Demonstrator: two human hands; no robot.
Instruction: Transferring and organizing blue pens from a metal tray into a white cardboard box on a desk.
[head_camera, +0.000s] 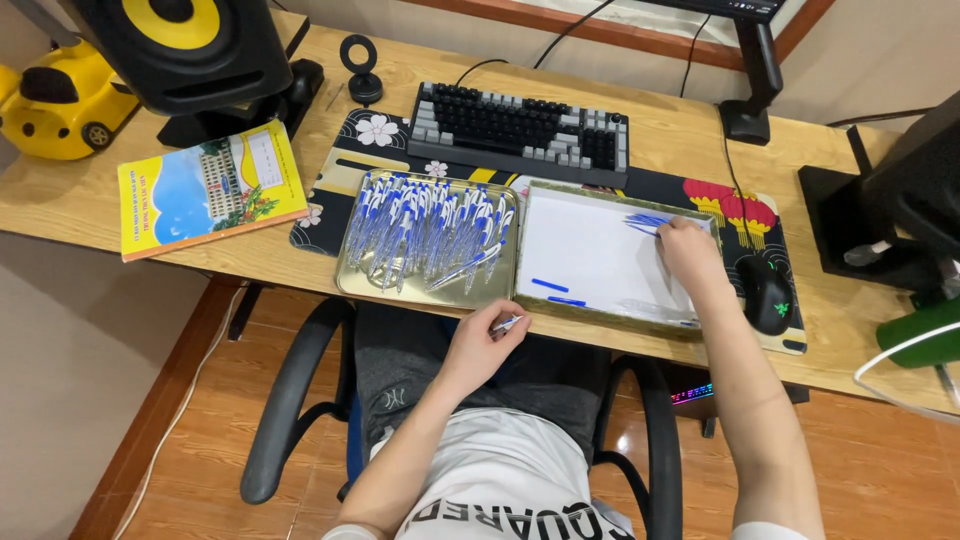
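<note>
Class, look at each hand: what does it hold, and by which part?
Left hand pinches a pen by one end. Right hand touches blue pieces in the tray; grip unclear.

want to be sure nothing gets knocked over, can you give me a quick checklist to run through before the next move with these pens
1. Left hand grips a pen part in its fingers: ok.
2. Right hand reaches the blue pieces at the far corner of the right tray: ok.
3. Whether the right hand already holds a piece: cannot tell.
4. Left tray sits flat, pile of pens inside its rim: ok.
5. Two loose blue pieces lie inside the right tray: ok.
6. Mouse close beside the right forearm, could get bumped: not ok.
</note>
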